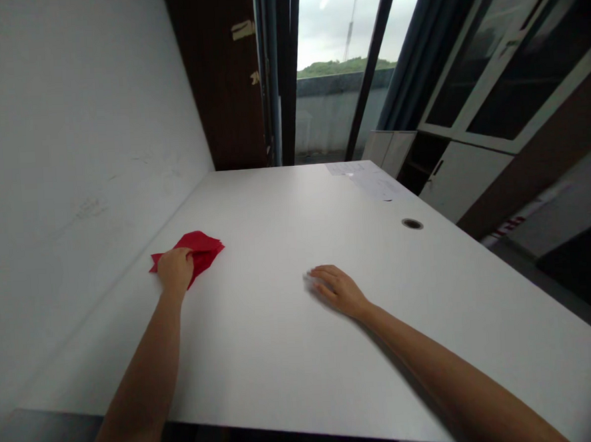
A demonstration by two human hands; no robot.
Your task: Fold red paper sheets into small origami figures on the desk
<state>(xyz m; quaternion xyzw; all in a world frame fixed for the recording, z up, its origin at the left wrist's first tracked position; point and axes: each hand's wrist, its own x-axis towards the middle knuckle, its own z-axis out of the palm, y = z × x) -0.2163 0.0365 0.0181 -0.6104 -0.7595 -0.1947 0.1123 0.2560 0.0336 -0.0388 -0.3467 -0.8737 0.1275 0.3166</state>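
Note:
A small stack of red paper sheets [200, 247] lies on the white table [283, 342] at the left, close to the wall. My left hand [175, 270] rests on the near part of the stack with its fingers curled, pinching the sheets. My right hand [336, 289] lies near the table's middle, palm down, fingers together and slightly bent over the surface. Something small and pale may be under its fingertips, but I cannot make it out.
A white wall [71, 161] runs along the table's left edge. Pale paper sheets [373, 183] lie at the far right corner, near a round cable hole [412, 224]. Beyond are a window and cabinets [493, 102] on the right.

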